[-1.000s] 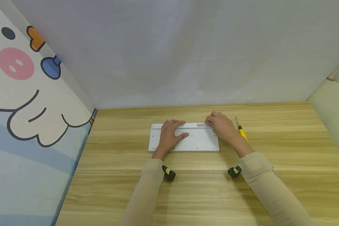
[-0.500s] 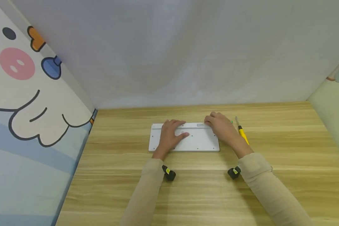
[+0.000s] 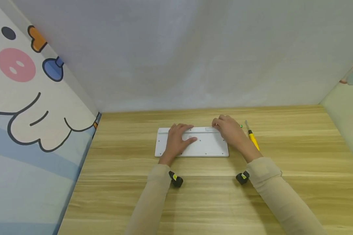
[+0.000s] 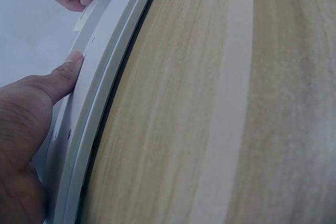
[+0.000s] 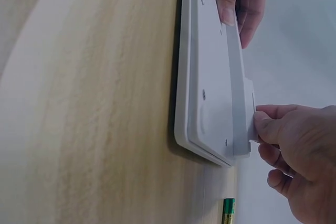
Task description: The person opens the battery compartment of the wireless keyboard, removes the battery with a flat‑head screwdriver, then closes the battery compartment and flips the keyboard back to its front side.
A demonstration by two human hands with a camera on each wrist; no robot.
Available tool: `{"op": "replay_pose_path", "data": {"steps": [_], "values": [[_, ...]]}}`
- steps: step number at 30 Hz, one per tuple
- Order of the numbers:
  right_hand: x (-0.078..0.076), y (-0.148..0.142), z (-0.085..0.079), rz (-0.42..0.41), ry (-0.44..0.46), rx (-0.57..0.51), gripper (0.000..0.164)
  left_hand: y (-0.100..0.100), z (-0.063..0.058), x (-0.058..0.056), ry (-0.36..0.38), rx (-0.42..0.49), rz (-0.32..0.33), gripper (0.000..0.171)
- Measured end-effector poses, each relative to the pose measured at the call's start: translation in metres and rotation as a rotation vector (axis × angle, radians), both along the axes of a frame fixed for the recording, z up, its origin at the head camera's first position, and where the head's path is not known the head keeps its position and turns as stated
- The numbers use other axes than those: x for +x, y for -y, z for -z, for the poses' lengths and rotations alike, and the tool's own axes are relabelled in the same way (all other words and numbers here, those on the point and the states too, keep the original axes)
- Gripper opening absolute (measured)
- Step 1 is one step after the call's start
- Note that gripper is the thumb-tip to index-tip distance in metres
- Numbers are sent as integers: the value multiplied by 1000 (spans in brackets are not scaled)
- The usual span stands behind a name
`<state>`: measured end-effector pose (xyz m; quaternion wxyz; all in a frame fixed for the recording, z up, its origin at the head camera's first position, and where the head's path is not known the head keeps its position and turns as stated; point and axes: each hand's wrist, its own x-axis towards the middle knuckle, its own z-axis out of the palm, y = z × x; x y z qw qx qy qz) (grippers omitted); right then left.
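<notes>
A white keyboard [image 3: 210,147] lies face down on the wooden table, small screws dotting its back and a raised ridge along its far side. My left hand [image 3: 175,140] holds it left of centre, thumb on the back and fingers at the far edge. At the right end of the ridge, my right hand [image 3: 230,130] pinches a thin white battery cover [image 5: 251,111] between thumb and finger. That cover sits at the ridge's slot, partly hidden by the fingertips. In the right wrist view, the left thumb [image 5: 228,17] presses beside the ridge.
A green battery [image 5: 228,211] lies on the table just past the keyboard's right end. Right of the right hand is a screwdriver [image 3: 253,138] with a yellow and black handle. A pale curtain [image 3: 194,65] hangs behind the table [image 3: 120,182], and a cartoon-printed panel [image 3: 32,130] stands at left.
The right hand has shifted slightly left along the ridge, and the strip by its fingertips looks lighter. The green battery end shows more beside that hand. The left hand stays in place.
</notes>
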<state>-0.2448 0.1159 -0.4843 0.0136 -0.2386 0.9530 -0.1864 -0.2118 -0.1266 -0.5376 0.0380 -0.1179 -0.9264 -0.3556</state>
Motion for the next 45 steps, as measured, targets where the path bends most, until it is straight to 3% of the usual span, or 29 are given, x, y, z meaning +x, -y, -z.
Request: {"op": "replay_pose_path", "data": {"steps": [9,26,45], "values": [[-1,-2,0,15,19,-27,15,-2,3,-2,3,-8,4,55],[-9,-3,-7,87,169,-49,11,-4,1,-3,7,-15,9,55],[-16,4,-6,108,193,-54,9,0,2,-1,12,-19,-5,55]]}}
